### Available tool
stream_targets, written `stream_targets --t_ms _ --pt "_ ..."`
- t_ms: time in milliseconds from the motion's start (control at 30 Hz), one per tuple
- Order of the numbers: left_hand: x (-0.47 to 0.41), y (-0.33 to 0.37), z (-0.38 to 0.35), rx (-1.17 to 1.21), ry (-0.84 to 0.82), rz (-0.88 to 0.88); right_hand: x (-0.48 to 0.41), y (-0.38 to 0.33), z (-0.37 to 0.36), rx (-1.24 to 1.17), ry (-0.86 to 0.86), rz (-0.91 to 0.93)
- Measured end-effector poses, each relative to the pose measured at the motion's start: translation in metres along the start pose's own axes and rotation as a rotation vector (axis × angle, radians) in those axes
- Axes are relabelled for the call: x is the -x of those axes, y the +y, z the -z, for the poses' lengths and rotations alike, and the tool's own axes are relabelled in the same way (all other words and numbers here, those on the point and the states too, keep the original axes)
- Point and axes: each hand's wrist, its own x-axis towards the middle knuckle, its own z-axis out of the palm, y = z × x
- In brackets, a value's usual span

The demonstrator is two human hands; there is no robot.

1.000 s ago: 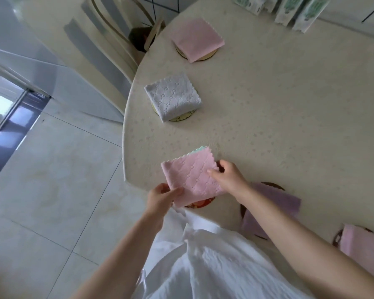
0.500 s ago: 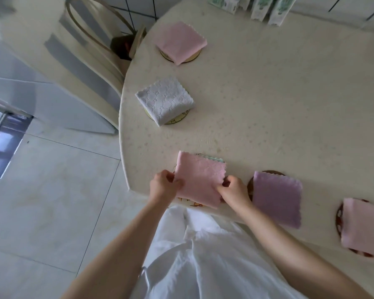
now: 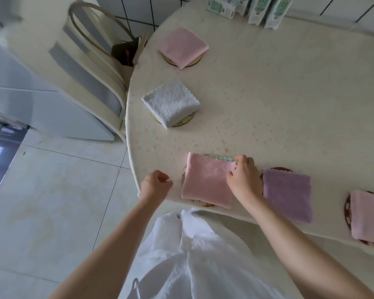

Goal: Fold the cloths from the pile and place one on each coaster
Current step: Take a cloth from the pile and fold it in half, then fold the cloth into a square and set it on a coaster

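At the far left a cream chair with a curved back stands on the tiled floor, pushed up beside the edge of the round cream table. On the table's left side a white folded cloth with a quilted pattern lies on a yellow coaster, whose rim shows at the cloth's near edge. Beyond it, nearer the wall, a pale pink folded cloth covers most of another coaster. At the near edge of the table the left hand hangs just beside the pink cloth, apart from it, its fingers curled loosely inward and holding nothing. That pink cloth lies folded flat on a patterned coaster, only slivers of which peek out at its left and near edges; a strip of mint-green scalloped edge shows along the cloth's far side. The right hand rests on the cloth's right edge, with its fingertips pinching the far right corner. Just to the right, a purple folded cloth sits on a dark brown coaster, whose rim shows at the far side. Further right, at the frame's edge, another pink folded cloth lies on a reddish openwork coaster. At the back of the table, near the tiled wall, stand several white and green cartons.
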Motion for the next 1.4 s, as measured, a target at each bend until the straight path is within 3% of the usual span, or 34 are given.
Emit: stream_targets --t_ms 367,733,1067,1200,1300,1400 --pt "-0.068 0.076 0.043 0.287 0.028 0.020 -0.085 -0.070 0.019 -0.213 -0.079 0.132" --pt "-0.126 0.122 0.047 0.649 0.027 0.266 -0.186 -0.140 0.015 -0.290 -0.207 0.157" --pt "-0.137 0.140 0.047 0.760 -0.076 0.457 -0.217 -0.168 0.008 -0.340 -0.311 -0.018" --pt "-0.144 0.145 0.054 0.686 -0.116 0.407 -0.221 -0.175 0.017 -0.444 -0.357 -0.142" --pt "-0.149 0.146 0.060 0.610 -0.082 0.268 -0.218 -0.175 0.021 -0.559 -0.423 -0.189" --pt "-0.153 0.149 0.071 0.492 -0.071 0.124 -0.210 -0.170 0.022 -0.663 -0.375 -0.215"
